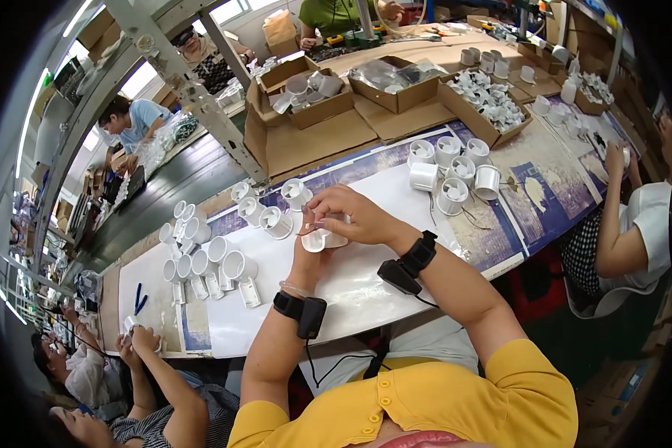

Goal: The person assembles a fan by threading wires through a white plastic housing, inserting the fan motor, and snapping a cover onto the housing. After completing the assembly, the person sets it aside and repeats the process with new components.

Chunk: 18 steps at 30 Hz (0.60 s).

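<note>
Left hand (310,258) is holding a white cup (316,241) at frame centre, above the white sheet (355,295). Its fingers are curling round from below, mostly hidden. Right hand (351,214) is reaching over the cup from the right, fingers bent, tips close together near a thin reddish wire; can't tell if they're gripping wire or cup. Mid cups (276,222) with white inserts are standing just upper left of the hands. Right cups (452,197), some trailing wires, are sitting right of upper centre. Left cups (238,266) are lying left of centre, pliers (140,300) resting farther left. Parts box (487,104) is sitting upper right, heaped with white pieces.
</note>
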Tool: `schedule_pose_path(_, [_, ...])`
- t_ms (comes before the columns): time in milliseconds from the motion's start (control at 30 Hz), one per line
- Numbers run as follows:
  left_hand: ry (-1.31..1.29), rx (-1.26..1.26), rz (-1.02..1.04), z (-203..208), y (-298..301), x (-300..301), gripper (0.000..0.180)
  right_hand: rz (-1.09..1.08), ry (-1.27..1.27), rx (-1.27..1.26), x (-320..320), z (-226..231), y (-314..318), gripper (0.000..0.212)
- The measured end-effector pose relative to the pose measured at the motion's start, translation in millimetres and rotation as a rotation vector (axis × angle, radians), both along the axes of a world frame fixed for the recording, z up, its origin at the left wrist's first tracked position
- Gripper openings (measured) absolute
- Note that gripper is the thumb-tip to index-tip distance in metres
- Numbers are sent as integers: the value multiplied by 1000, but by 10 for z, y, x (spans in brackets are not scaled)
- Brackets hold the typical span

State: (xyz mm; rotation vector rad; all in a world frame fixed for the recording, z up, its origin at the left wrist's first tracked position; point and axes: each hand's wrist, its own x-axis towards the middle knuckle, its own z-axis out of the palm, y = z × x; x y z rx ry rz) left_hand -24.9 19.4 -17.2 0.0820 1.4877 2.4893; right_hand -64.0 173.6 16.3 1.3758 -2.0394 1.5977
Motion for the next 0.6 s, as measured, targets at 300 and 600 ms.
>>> schedule_pose_path(300, [-28,-18,26,-39,12,40,53,-5,-157,-109,10,-106,-91,10])
schedule_pose_path(600, [-48,9,29,-29,39,34,52,42,-101,-78,1,-45,15,14])
